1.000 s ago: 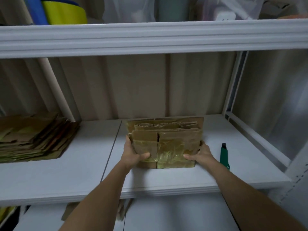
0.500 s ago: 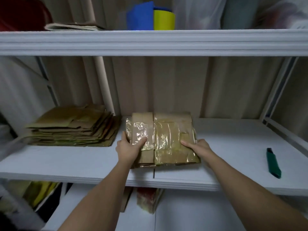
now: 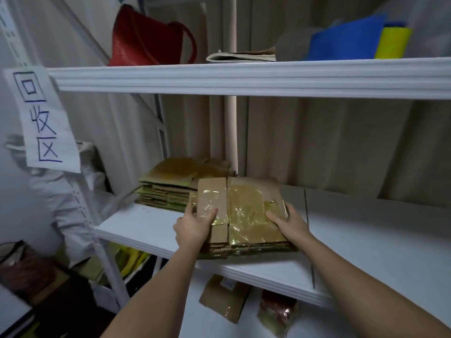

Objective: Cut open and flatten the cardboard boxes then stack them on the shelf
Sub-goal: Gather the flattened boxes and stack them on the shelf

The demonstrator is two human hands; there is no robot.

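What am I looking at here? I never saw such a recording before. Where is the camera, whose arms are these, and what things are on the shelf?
There is no machine here. A person wears one camera on the head, so you see their own two bare arms from above.

The left hand and right hand each grip one side of a bundle of flattened cardboard, partly covered with shiny tape. It is at the white shelf; whether it rests on the board is not clear.

Behind it to the left lies a stack of flattened boxes. A paper sign hangs on the left. On the shelf above stand a red bag and folded papers.
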